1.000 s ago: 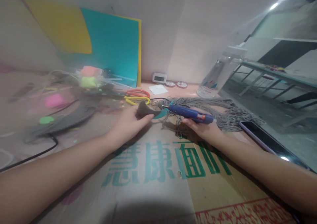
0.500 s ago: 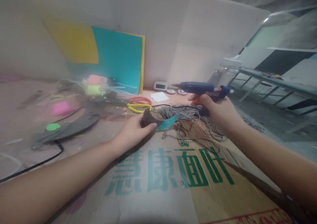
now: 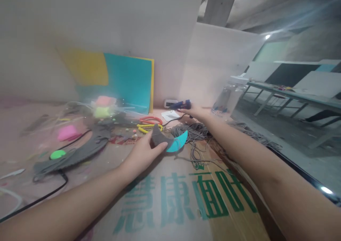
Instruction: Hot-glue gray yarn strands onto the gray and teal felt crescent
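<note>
A crescent piece (image 3: 166,142) is seen in dark grey with a turquoise tip, and a glue gun (image 3: 182,104) in dark blue. The cardboard (image 3: 170,166) is coloured brown and printed with green characters. A turquoise sheet (image 3: 129,81) is backed by yellow; the cord bundle (image 3: 193,131) is grey.

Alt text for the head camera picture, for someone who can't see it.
The left hand holds a grey and teal crescent over printed cardboard; the right hand holds a blue glue gun far back, beyond a pile of grey cord.
</note>
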Available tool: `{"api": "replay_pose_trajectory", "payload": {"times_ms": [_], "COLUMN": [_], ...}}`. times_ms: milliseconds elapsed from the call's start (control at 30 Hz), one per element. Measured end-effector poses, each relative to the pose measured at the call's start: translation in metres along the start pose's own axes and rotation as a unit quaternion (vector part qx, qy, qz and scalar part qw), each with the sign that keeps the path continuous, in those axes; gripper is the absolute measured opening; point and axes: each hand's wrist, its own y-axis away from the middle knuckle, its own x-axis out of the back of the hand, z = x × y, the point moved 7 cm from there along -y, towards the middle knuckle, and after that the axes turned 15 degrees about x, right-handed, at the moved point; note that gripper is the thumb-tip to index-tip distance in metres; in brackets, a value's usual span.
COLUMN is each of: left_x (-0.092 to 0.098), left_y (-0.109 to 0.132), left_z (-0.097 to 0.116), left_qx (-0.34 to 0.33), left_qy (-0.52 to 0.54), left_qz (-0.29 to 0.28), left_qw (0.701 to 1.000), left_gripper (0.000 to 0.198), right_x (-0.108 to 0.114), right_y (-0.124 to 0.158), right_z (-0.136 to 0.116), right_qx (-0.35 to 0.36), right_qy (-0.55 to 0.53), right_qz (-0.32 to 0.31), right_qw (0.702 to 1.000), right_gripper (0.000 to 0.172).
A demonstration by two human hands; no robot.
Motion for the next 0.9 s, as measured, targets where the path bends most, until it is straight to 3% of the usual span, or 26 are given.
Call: {"api": "replay_pose_trajectory", "payload": {"times_ms": [167,300,400,500,533,700,833,900], "left_x": [-0.004,-0.006,-0.006,-0.006,-0.005,0.001,0.007,0.008], "left_y": [-0.003,-0.004,-0.005,-0.004,-0.004,-0.005,-0.003,-0.001], "left_z": [-0.006,-0.008,-0.009,-0.008,-0.007,-0.005,0.001,0.004], "left_qx": [0.046,0.061,0.062,0.060,0.059,0.035,-0.007,-0.013], "left_qy": [0.103,0.163,0.169,0.156,0.150,0.113,0.058,0.047], "left_qz": [-0.042,-0.052,-0.046,-0.039,-0.037,-0.008,0.023,0.027], "left_qw": [0.993,0.983,0.983,0.985,0.986,0.993,0.998,0.998], "left_gripper": [0.032,0.037,0.036,0.037,0.038,0.042,0.038,0.036], "right_x": [-0.018,-0.005,0.015,0.034,0.033,-0.001,-0.026,-0.038], "right_y": [0.001,0.015,0.039,0.074,0.085,0.132,0.148,0.151], "right_z": [0.013,0.012,0.001,-0.035,-0.048,-0.105,-0.100,-0.095], "right_qx": [-0.016,-0.002,0.016,0.105,0.127,0.213,0.107,0.037], "right_qy": [0.027,0.049,0.081,0.100,0.091,0.003,-0.138,-0.257], "right_qz": [-0.011,0.007,0.070,0.168,0.165,0.033,-0.011,-0.026], "right_qw": [0.999,0.999,0.994,0.975,0.974,0.976,0.985,0.965], "right_gripper": [0.025,0.039,0.046,0.032,0.026,0.017,0.025,0.027]}}
